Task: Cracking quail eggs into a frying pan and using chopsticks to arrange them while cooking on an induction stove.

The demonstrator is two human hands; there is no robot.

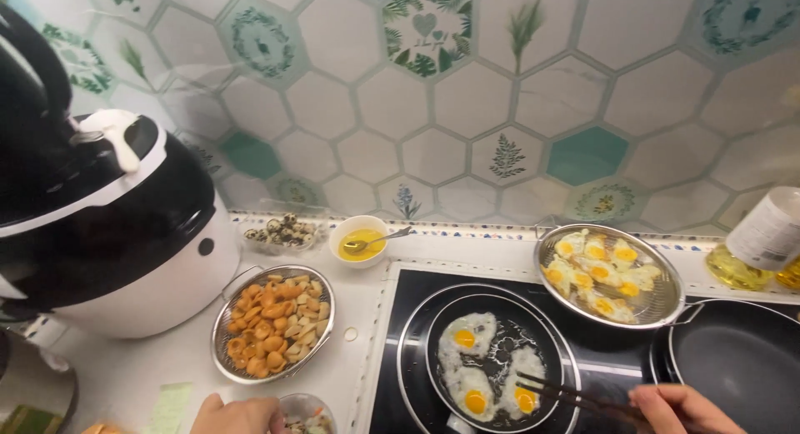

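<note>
My right hand (pixel 679 410) at the bottom right holds dark chopsticks (pixel 575 395) whose tips reach the small fried eggs (pixel 477 367) in a little black frying pan (pixel 492 309) on the black cooktop. My left hand (pixel 237 416) at the bottom edge rests beside a small glass bowl (pixel 307 413) of chopped food and seems to touch its rim. Its fingers are partly cut off by the frame.
A metal strainer (pixel 658 305) of fried eggs sits right of the pan, above a larger black pan (pixel 737 363). A mesh basket (pixel 223 342) of orange and pale pieces, a white bowl (pixel 360 234) of yellow liquid with a spoon, quail eggs (pixel 285 232), an oil bottle (pixel 762 242) and a big cooker (pixel 117 225) stand around.
</note>
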